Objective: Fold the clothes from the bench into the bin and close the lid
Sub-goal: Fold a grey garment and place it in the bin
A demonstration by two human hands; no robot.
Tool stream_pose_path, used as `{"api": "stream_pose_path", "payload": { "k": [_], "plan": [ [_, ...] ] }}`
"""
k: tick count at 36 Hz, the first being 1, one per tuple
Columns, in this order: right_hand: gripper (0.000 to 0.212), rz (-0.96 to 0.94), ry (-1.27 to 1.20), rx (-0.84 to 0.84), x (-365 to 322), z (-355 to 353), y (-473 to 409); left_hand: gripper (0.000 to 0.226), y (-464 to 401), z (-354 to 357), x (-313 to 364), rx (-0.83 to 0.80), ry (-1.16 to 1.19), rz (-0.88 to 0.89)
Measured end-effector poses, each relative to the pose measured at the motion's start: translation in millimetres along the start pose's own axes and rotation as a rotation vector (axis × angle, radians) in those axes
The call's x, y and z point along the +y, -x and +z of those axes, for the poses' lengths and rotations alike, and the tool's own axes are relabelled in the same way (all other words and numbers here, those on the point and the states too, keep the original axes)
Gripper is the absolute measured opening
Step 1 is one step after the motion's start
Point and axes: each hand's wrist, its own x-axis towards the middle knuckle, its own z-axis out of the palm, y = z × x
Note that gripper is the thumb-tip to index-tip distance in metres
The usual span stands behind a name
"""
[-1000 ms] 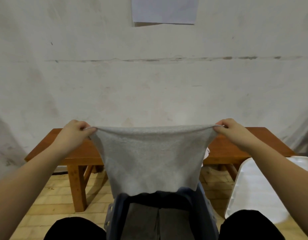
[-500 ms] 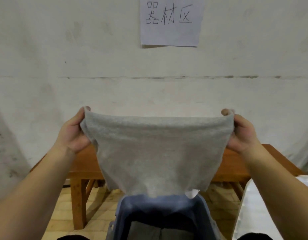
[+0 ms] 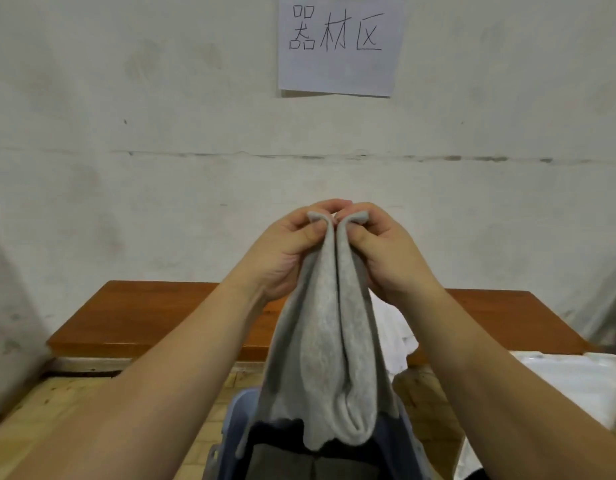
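A stained white wall [image 3: 161, 133] fills the upper view, with a cracked horizontal seam [image 3: 299, 156] running across it. At 12 o'clock a paper sign [image 3: 341, 46] with handwritten characters hangs on it. Below, a brown wooden surface [image 3: 154, 317] stands against the wall. Yellowish tiled floor [image 3: 57, 403] shows at 8 o'clock.

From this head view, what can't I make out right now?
- White garment on the brown wooden bench: mostly hidden behind the grey cloth and right hand.
- Blue bin: contents covered by the cloth, cut off by the bottom edge.
- White lid: cut off at right.
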Motion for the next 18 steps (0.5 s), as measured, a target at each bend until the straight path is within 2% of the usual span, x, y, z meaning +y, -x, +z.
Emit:
{"api": "stream_pose_path", "payload": {
  "k": [4, 7, 10, 13, 18],
  "plan": [
    [0.019, 0.006, -0.015, 0.049, 1, 8, 3, 0.018, 0, 6, -5, 0.074, 0.061, 0.038],
    [0.014, 0.051, -0.033, 0.067, 7, 6, 5, 0.024, -1, 5, -10, 0.146, 0.006, 0.031],
    [0.016, 0.074, -0.02, 0.034, 6, 10, 6, 0.022, -1, 4, -14, 0.154, -0.022, 0.013],
    [0.025, 0.092, -0.001, -0.017, 6, 11, 7, 0.04, 0, 5, -12, 0.191, -0.073, -0.034],
    [0.01, 0.093, -0.024, -0.086, 3, 11, 7, 0.078, 2, 0, -13, 0.215, -0.244, -0.106]
  ]
}}
